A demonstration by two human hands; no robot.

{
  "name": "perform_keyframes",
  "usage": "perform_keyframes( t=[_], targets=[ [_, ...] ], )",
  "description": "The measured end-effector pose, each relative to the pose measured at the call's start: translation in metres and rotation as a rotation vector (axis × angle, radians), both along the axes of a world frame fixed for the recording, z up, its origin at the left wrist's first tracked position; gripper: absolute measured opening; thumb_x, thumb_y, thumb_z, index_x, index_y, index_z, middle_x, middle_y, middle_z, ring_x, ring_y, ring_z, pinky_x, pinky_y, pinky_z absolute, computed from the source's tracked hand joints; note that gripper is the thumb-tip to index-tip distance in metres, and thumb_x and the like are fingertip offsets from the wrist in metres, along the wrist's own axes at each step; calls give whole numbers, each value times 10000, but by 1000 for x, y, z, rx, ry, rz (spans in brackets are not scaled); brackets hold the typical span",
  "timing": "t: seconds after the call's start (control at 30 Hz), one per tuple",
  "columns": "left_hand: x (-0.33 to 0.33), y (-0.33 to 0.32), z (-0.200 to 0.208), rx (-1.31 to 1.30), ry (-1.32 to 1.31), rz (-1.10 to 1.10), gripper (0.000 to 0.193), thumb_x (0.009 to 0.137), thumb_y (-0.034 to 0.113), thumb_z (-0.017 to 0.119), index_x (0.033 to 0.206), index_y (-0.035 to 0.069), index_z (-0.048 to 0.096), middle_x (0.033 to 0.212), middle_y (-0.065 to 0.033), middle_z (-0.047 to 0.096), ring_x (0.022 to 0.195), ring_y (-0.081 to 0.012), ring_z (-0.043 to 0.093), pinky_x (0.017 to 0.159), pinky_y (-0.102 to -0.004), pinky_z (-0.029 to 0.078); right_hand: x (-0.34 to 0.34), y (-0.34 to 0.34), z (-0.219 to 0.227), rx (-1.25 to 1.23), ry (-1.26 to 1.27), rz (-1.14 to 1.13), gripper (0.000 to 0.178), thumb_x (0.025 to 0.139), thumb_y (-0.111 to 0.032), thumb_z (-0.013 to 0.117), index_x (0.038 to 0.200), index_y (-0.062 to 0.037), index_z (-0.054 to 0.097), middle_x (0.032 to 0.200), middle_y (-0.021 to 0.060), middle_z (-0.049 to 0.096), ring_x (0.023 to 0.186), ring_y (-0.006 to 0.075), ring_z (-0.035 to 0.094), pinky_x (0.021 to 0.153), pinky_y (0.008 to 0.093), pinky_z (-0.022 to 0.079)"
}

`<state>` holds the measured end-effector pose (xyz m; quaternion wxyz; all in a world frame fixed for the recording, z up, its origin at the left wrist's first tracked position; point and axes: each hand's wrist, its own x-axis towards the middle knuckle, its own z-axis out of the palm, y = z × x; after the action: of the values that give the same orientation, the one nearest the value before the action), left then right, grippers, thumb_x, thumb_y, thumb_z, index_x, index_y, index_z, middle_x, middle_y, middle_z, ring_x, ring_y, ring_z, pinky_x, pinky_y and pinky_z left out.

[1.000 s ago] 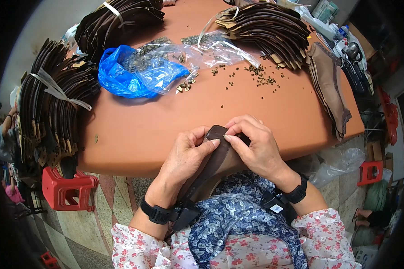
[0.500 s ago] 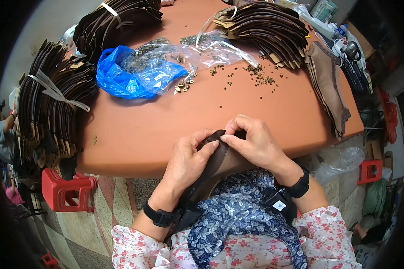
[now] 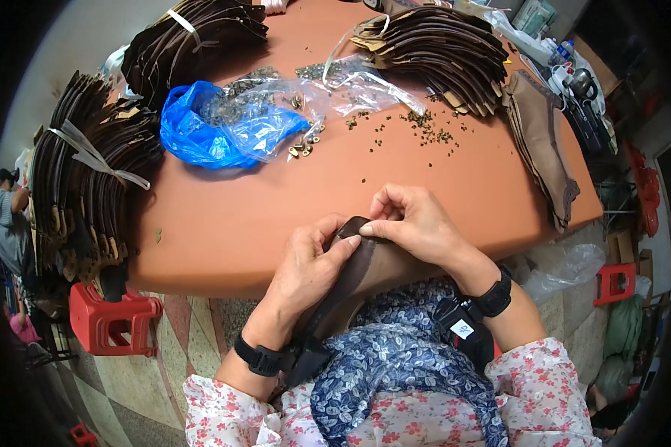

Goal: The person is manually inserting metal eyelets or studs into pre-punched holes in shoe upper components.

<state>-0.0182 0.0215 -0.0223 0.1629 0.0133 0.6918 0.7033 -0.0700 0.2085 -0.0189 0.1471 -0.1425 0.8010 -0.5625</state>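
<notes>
A dark brown leather piece with a paler brown panel (image 3: 386,264), which looks like a shoe upper, hangs from my hands over the near table edge onto my lap. My left hand (image 3: 303,262) is closed on its upper edge, thumb on top. Thumb and forefinger of my right hand (image 3: 417,227) pinch the same edge just to the right, the thumb tips almost meeting. Whether a small part sits between the fingers is hidden. Ahead on the orange-brown table (image 3: 261,216) lie scattered small brass-coloured metal pieces (image 3: 434,134).
Tied stacks of dark leather pieces stand at the left (image 3: 89,171), far left (image 3: 194,41) and far right (image 3: 440,52). Brown pieces (image 3: 537,141) lie by the right edge. A blue plastic bag (image 3: 201,134) and clear bags hold metal parts. A red stool (image 3: 112,320) stands below left.
My right fingers have shifted slightly left and up along the leather edge, and the edge is turned a little more into view. Both hands keep their hold.
</notes>
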Motion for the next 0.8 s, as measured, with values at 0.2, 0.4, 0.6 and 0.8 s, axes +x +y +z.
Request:
perform_keyframes(
  t=[0.2, 0.4, 0.6, 0.8],
  targets=[
    [-1, 4, 5, 130, -95, -21, 188, 940, 47, 557, 1100, -31, 613, 972, -34, 661, 855, -72, 594, 779, -223, 489, -31, 24, 6, 3, 166, -11, 124, 834, -106, 678, 851, 16, 661, 724, 38, 631, 663, 120, 592, 621, 281, 490],
    [-2, 3, 4, 128, -50, -24, 219, 939, 57, 539, 1113, -52, 615, 933, -43, 670, 810, -63, 584, 718, -220, 484, -76, 23, -4, 358, 582, -105, 126, 837, -96, 623, 898, 4, 668, 874, 161, 660, 829, 338, 633, 750, 415, 497],
    [-3, 4, 4, 149, -76, -8, 220, 943, 56, 539, 1117, -58, 611, 931, -45, 671, 805, -62, 582, 716, -221, 484, -98, 12, -8, 448, 644, -69, 125, 834, -72, 591, 901, 12, 656, 893, 192, 657, 859, 372, 630, 758, 449, 487],
    [-4, 3, 0, 118, -61, -9, 220, 941, 61, 544, 1112, -60, 612, 914, -46, 673, 791, -64, 581, 704, -220, 481, -100, 8, -3, 491, 635, -45, 110, 823, -58, 571, 857, 31, 625, 884, 197, 651, 866, 371, 626, 760, 451, 482]
  ],
)
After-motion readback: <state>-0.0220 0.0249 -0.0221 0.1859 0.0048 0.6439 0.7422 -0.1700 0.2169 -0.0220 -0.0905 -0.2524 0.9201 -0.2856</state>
